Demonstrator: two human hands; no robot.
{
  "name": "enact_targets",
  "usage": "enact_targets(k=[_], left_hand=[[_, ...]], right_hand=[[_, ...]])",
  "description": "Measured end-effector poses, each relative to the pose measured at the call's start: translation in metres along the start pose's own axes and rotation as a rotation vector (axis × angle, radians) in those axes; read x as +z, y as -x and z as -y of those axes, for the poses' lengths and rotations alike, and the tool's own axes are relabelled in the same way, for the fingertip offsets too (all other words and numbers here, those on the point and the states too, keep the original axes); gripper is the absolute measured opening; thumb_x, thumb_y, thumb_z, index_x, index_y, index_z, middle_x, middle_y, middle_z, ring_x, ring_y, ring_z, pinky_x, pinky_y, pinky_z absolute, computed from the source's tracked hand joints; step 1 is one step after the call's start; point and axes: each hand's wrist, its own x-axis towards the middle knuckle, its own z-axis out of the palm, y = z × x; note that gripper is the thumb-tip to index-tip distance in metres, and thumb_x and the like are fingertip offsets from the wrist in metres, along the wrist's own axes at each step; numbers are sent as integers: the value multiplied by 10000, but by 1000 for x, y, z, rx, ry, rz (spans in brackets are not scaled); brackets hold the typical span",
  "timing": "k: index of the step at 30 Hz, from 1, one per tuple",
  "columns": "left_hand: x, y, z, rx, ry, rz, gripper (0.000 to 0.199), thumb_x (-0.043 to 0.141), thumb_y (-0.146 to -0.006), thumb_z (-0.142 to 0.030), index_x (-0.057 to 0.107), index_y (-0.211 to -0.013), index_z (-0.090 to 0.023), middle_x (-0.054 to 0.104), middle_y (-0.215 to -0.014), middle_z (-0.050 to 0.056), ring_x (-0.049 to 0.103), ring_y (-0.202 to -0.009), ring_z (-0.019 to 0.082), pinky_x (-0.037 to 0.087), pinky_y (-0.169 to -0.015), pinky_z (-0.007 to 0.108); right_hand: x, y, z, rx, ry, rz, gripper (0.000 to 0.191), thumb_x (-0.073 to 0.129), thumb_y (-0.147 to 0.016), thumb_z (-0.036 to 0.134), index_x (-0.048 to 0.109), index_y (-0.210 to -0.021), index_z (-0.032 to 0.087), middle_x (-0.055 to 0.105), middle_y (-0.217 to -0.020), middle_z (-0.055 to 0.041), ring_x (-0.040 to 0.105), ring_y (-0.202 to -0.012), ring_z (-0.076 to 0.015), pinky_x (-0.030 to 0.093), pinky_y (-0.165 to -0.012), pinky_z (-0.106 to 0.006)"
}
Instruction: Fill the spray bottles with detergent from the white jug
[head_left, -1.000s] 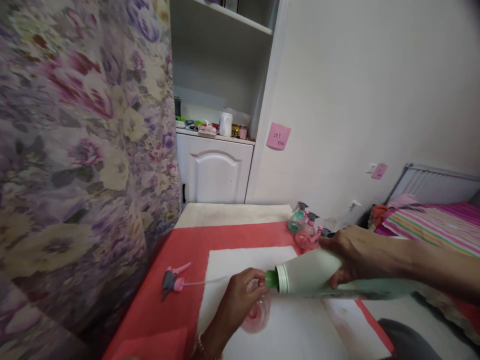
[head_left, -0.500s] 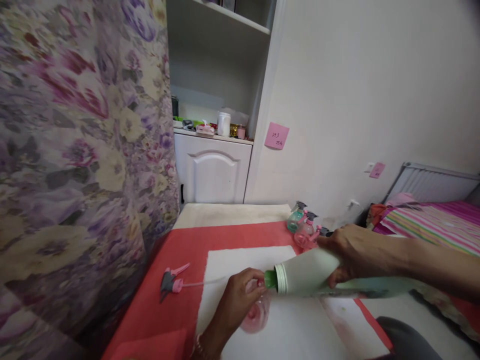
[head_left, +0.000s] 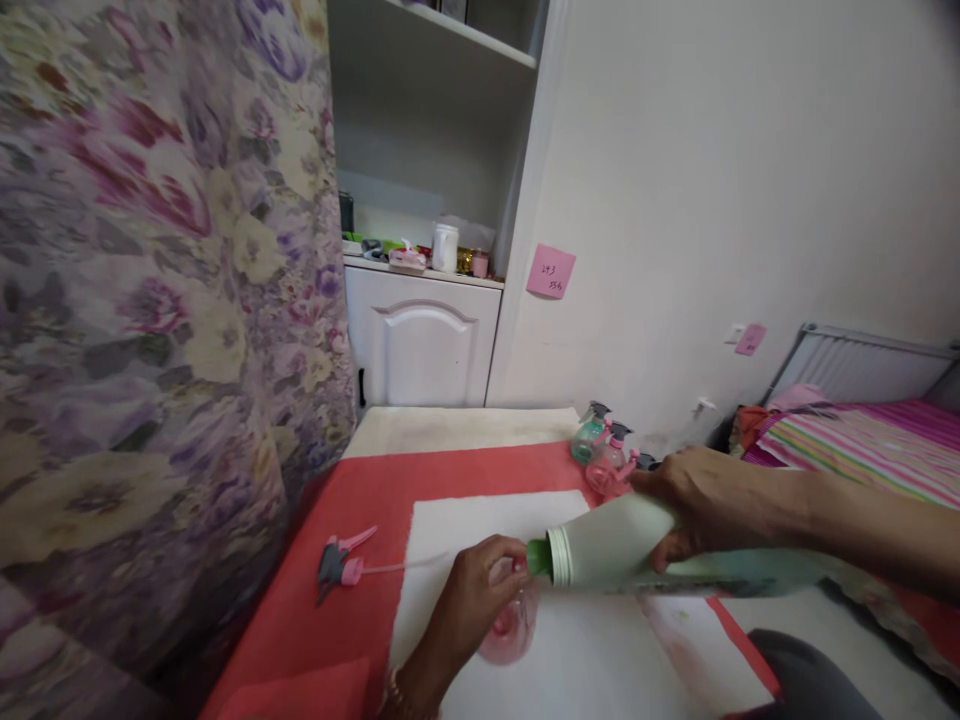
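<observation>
The big pale green bottle point(head_left: 611, 545) lies on its side in the air, almost flat, with its long way going from left to right. Its green spout point(head_left: 538, 557) points left, right at the top of the pink bottle point(head_left: 511, 635). The two tops meet or nearly meet; fingers hide the spot, so it is hard to tell if they touch.

The left hand point(head_left: 480, 590) is nearer to that spot. Its fingers bend in a small ring around the pink bottle's neck. The pink bottle sits low, over the white sheet point(head_left: 585, 640). The right hand point(head_left: 694, 505) wraps the big bottle from above, well back from the spout, with its thumb on the near side.

White sheet shows in front of and past the pink bottle. On the left, the spray top point(head_left: 341, 568) lies on the red cloth point(head_left: 450, 475), its thin tube reaching toward the left hand. Small spray bottles point(head_left: 606, 475) stand close behind the right hand, so there is less room there.
</observation>
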Motion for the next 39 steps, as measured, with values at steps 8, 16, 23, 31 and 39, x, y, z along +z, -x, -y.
enact_targets(k=[8,16,23,31,39], left_hand=[[1,-1,3,4,11,-11,168,598,-741,-156,708,-864,-192,719,-907,34,639,-892,201,472,-842,286],[0,0,3,10,7,-6,166,593,-749,-156,705,-869,-189,714,-902,34,641,-885,199,468,-830,280],[1,1,0,-3,19,2,169,595,-749,-159,710,-870,-186,718,-900,37,647,-883,205,466,-818,277],[1,0,2,-2,14,2,178,583,-752,-160,705,-878,-186,714,-916,38,641,-881,200,466,-832,282],[0,0,-5,-9,-6,-5,172,585,-730,-156,703,-850,-189,719,-899,37,645,-891,209,464,-827,286]], right_hand=[[-6,-1,4,11,-7,22,578,554,-771,737,589,-860,167,674,-641,-85,674,-592,-269,302,-489,-282],[-5,-2,3,20,-8,20,588,568,-749,748,594,-846,169,683,-645,-95,687,-602,-286,298,-487,-281],[-8,-2,6,25,-10,20,577,575,-754,737,599,-861,171,694,-656,-101,698,-611,-292,292,-481,-285],[-7,-2,5,11,16,5,574,562,-767,735,603,-841,167,692,-633,-93,688,-578,-272,288,-467,-276],[-8,-1,7,4,17,-14,545,566,-783,710,613,-833,170,671,-610,-70,689,-576,-266,310,-464,-273]])
